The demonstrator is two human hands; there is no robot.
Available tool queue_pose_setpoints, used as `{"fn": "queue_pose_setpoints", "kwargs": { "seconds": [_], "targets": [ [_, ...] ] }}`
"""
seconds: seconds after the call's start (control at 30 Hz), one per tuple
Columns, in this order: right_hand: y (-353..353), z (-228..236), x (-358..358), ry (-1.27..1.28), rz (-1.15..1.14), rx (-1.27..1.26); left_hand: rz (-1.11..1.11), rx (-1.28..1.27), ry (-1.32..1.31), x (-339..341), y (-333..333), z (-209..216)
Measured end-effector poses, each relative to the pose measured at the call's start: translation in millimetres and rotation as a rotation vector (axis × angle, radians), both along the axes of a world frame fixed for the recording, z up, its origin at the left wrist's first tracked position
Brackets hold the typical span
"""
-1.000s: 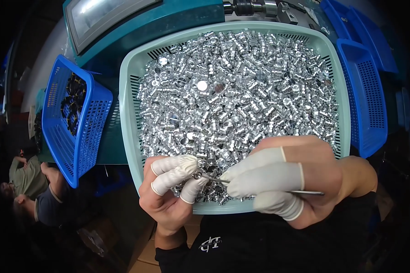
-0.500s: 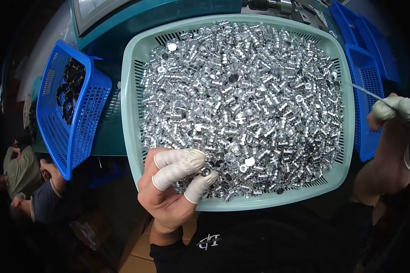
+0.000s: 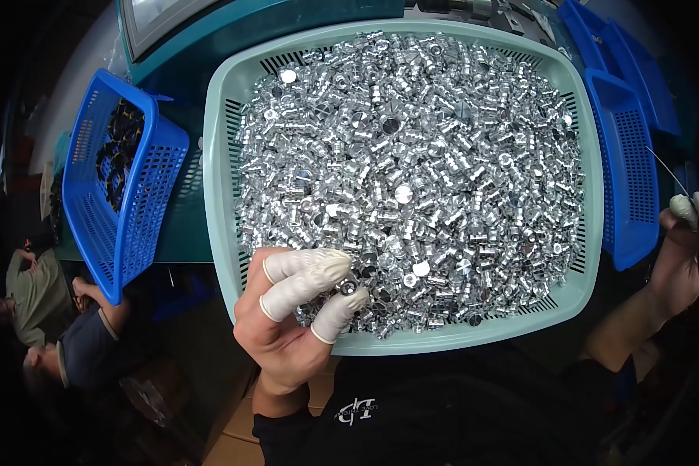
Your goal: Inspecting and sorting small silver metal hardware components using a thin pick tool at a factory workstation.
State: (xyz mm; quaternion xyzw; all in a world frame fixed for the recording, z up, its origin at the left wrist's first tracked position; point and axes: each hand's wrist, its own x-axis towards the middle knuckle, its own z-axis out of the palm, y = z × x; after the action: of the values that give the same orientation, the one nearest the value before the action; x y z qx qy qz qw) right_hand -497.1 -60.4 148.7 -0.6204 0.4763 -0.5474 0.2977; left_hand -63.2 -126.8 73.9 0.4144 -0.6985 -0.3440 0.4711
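White finger cots cover the thumb and two fingers of my left hand (image 3: 299, 303). It is closed in a pinch on a small shiny metal fitting (image 3: 349, 286), whose round, dark-centred end shows. The pinch is over the near left part of a pale green basket (image 3: 219, 194), which is heaped with similar silver metal fittings (image 3: 412, 171). Out at the far right, my right hand (image 3: 679, 241), also in finger cots, grips a thin pale stick (image 3: 666, 168) pointing up and leftward. The picture's dark rim partly hides this hand.
On the left, a tilted blue basket (image 3: 151, 182) holds dark parts (image 3: 122, 147). More blue baskets (image 3: 627, 171) stand right of the green one. Machine parts (image 3: 474, 12) lie behind it. Two people (image 3: 85, 342) sit at the lower left. Brown cardboard (image 3: 245, 423) shows below my left arm.
My right hand has moved down with the stick, away from the green basket's right rim. My left hand has stayed almost in place, still pinching the fitting.
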Motion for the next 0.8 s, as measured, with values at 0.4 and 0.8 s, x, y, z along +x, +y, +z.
{"fn": "queue_pose_setpoints", "kwargs": {
  "seconds": [0.4, 0.8],
  "targets": [
    [9.2, -32.2, 2.9, -0.237, -0.052, 0.066, -0.016, 0.002, 0.023, -3.1, 0.7, -3.0],
    [-1.1, -97.1, 24.1, -0.646, -0.13, 0.178, 0.272, -0.333, -0.143, 34.3, -21.2, 34.1]
  ]
}}
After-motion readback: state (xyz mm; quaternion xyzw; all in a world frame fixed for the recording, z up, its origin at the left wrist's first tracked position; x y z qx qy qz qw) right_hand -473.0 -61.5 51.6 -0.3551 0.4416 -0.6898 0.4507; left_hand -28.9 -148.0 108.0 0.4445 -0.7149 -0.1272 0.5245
